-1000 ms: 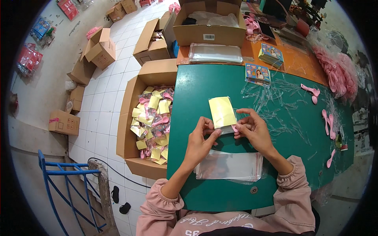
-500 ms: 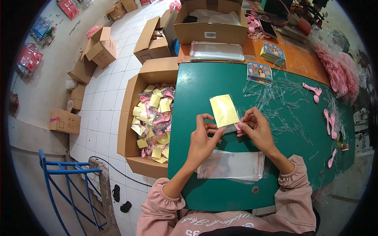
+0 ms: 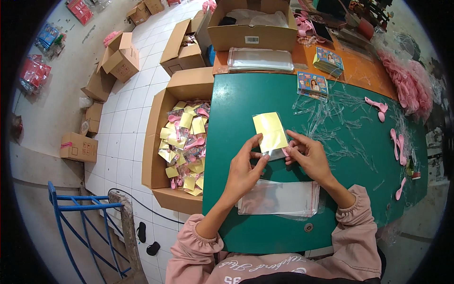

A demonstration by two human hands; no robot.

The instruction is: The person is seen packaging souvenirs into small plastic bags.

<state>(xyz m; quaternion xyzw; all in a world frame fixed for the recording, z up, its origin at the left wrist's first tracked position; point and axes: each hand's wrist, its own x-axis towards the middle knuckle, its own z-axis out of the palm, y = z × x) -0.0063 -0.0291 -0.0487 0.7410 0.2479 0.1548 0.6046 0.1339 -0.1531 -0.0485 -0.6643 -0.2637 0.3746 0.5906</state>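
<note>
A clear plastic bag with a yellow card point(image 3: 271, 131) in it is held up over the green table. My left hand point(image 3: 243, 166) grips its lower left side, thumb in front and index finger along the edge. At the lower right corner my right hand point(image 3: 308, 158) has its thumb and fingers on the bag, index finger raised. A bit of a pink spoon point(image 3: 285, 152) shows beside the right thumb; most of it is hidden. Below my hands lies a stack of clear plastic bags point(image 3: 279, 199).
On the left, an open cardboard box point(image 3: 161, 137) holds many bagged spoons with yellow cards. Loose pink spoons point(image 3: 401, 149) and clear plastic strips point(image 3: 331, 123) lie to the right. Printed cards point(image 3: 312, 84) are stacked at the back, near another bag stack point(image 3: 260, 59).
My left index finger has slid up along the bag's edge. My right index finger has straightened and lifted, while the bag itself has hardly moved.
</note>
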